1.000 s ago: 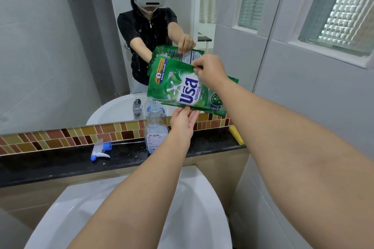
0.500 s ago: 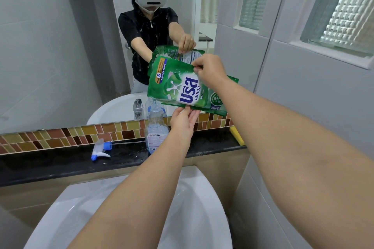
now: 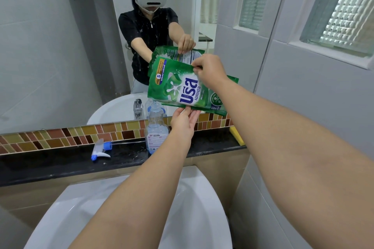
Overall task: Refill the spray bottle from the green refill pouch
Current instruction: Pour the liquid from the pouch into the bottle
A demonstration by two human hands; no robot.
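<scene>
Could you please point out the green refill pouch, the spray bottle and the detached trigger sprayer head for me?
green refill pouch (image 3: 182, 89): head view, printed front panel.
spray bottle (image 3: 156, 131): head view, clear body above the label.
trigger sprayer head (image 3: 100, 150): head view, white housing, lying on the ledge.

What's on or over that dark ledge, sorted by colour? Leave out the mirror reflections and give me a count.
Green: 1, the refill pouch, held above the ledge by the right hand and left hand
Clear: 1, the spray bottle, standing open
White and blue: 1, the trigger sprayer head, lying on the ledge
Yellow: 1, a sponge at the ledge's right end
Total: 4
</scene>
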